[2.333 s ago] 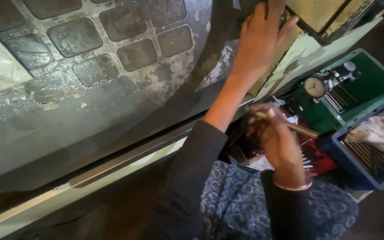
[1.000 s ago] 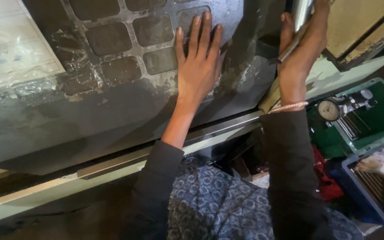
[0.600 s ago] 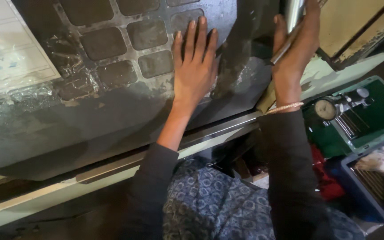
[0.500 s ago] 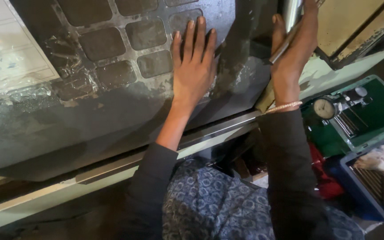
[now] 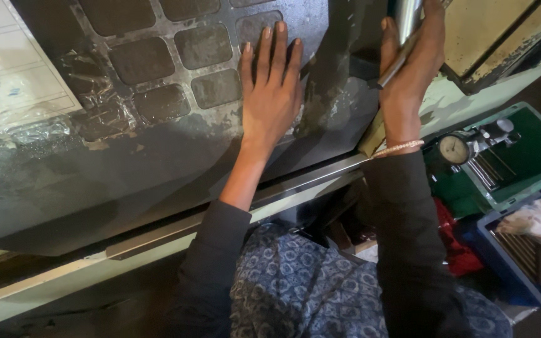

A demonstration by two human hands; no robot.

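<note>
Two hands are raised against a dark, grimy machine door (image 5: 176, 169). A vertical steel handle (image 5: 406, 14) at the door's right edge is gripped by the right hand (image 5: 410, 69), fingers wrapped round it from the right side, with a thin dark rod (image 5: 394, 64) pinned slantwise between that palm and the handle. Well to the left of the handle, the left hand (image 5: 272, 94) is laid flat and open, fingers spread slightly, on the door's worn panel, its fingertips touching a grid of square rubbery pads (image 5: 176, 56). A thread bracelet (image 5: 399, 149) is worn at the right wrist. Crumpled clear plastic film (image 5: 26, 125) is stuck on the door at far left. Below right, a dial gauge (image 5: 453, 149) is set in a green case (image 5: 533, 147), and a blue box (image 5: 521, 263) holding a cloth is seen beside it.
</note>
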